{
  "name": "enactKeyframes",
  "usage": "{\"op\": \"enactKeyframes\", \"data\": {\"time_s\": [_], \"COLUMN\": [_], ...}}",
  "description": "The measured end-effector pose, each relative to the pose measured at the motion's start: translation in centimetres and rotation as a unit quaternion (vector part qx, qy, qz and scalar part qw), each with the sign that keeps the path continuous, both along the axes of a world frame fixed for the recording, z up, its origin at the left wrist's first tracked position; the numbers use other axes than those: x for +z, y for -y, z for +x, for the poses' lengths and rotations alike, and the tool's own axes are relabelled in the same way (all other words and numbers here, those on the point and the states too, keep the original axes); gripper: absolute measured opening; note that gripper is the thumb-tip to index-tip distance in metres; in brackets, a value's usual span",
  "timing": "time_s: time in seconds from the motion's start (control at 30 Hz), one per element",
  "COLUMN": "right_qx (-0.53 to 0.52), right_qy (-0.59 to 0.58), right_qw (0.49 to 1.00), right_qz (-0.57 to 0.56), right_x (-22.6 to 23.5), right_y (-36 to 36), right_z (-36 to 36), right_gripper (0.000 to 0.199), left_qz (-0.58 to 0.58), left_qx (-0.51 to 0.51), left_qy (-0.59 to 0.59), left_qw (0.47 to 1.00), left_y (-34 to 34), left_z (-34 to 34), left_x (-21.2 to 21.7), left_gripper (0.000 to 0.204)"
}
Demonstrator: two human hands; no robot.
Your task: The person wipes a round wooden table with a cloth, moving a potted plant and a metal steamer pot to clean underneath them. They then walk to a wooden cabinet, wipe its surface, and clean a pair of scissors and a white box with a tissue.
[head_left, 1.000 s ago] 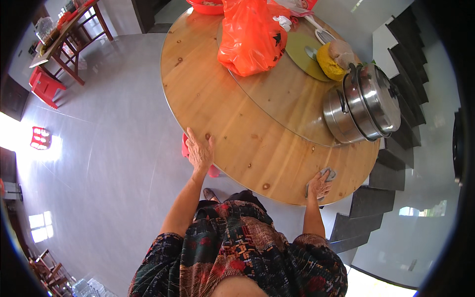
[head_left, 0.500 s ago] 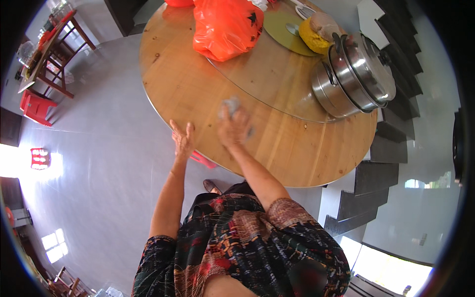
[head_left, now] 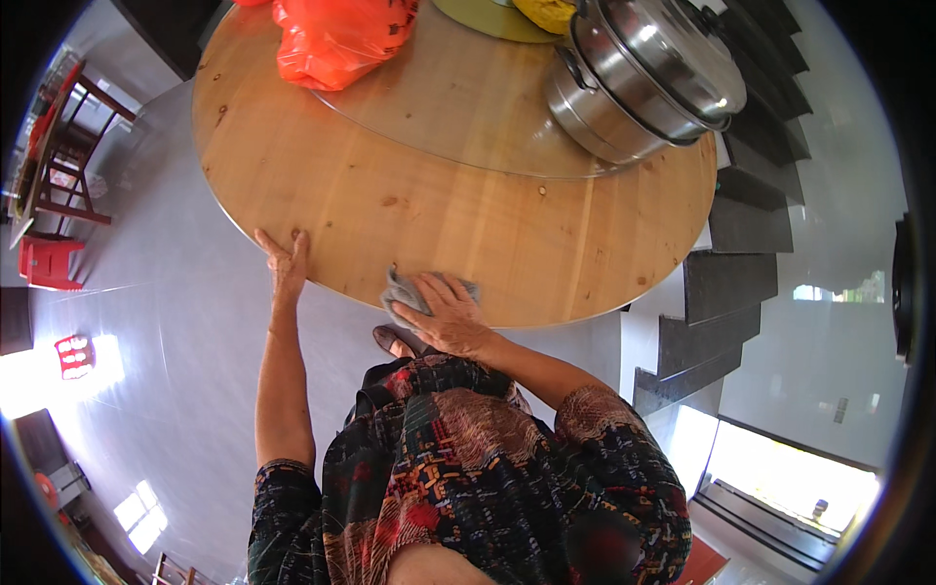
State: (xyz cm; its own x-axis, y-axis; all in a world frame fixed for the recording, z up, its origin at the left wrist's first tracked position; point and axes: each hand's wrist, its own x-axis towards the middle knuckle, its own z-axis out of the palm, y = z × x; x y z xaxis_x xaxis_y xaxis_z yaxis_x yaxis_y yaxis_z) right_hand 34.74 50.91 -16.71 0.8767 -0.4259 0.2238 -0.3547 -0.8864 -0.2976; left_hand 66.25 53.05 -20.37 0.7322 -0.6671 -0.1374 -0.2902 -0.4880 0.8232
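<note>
- Right grip (head_left: 444, 314), fingers extended and slightly apart, lies over a crumpled grey cloth (head_left: 401, 295) at the near rim of a round, pale-wood surface (head_left: 409, 210).
- Left grip (head_left: 284, 263), spread and holding no object, rests on the same rim, well left of the right grip.
- Beyond the right grip, toward its right, stands a stacked, silvery metal pot (head_left: 639, 73) with dark handles.
- A glossy, orange-red plastic bag (head_left: 336, 44) sits well beyond the left grip.
</note>
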Motion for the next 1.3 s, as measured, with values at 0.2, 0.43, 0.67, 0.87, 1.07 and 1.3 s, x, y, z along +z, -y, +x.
{"op": "enactKeyframes", "data": {"time_s": [0.2, 0.43, 0.67, 0.87, 1.07, 1.3], "right_qx": [-0.098, -0.294, -0.517, -0.742, -0.569, -0.4], "right_qy": [-0.065, -0.07, -0.112, -0.133, -0.159, -0.117], "right_qw": [0.993, 0.953, 0.846, 0.656, 0.804, 0.901], "right_qz": [0.018, -0.014, -0.072, -0.04, -0.066, -0.122], "right_x": [0.6, 0.4, -2.5, -3.7, -1.7, -1.7], "right_y": [1.8, 5.5, 13.9, 20.1, 16.6, 12.6], "right_z": [-12.1, -23.3, -33.8, -33.4, -18.3, -4.0], "right_gripper": [0.062, 0.057, 0.055, 0.057, 0.059, 0.062], "left_qz": [0.053, 0.237, 0.24, 0.236, 0.207, 0.132], "left_qx": [0.001, 0.045, 0.024, -0.021, -0.001, 0.017], "left_qy": [0.054, 0.114, 0.296, 0.333, 0.326, 0.318], "left_qw": [0.997, 0.964, 0.924, 0.913, 0.922, 0.939], "left_y": [0.0, 0.1, 0.2, 0.8, 0.3, -0.4], "left_z": [0.4, -1.0, -3.2, -3.7, -4.1, -3.8], "left_x": [-0.7, 0.6, 1.3, 1.7, 2.3, 1.1], "left_gripper": [0.1, 0.09, 0.062, 0.048, 0.05, 0.052]}}
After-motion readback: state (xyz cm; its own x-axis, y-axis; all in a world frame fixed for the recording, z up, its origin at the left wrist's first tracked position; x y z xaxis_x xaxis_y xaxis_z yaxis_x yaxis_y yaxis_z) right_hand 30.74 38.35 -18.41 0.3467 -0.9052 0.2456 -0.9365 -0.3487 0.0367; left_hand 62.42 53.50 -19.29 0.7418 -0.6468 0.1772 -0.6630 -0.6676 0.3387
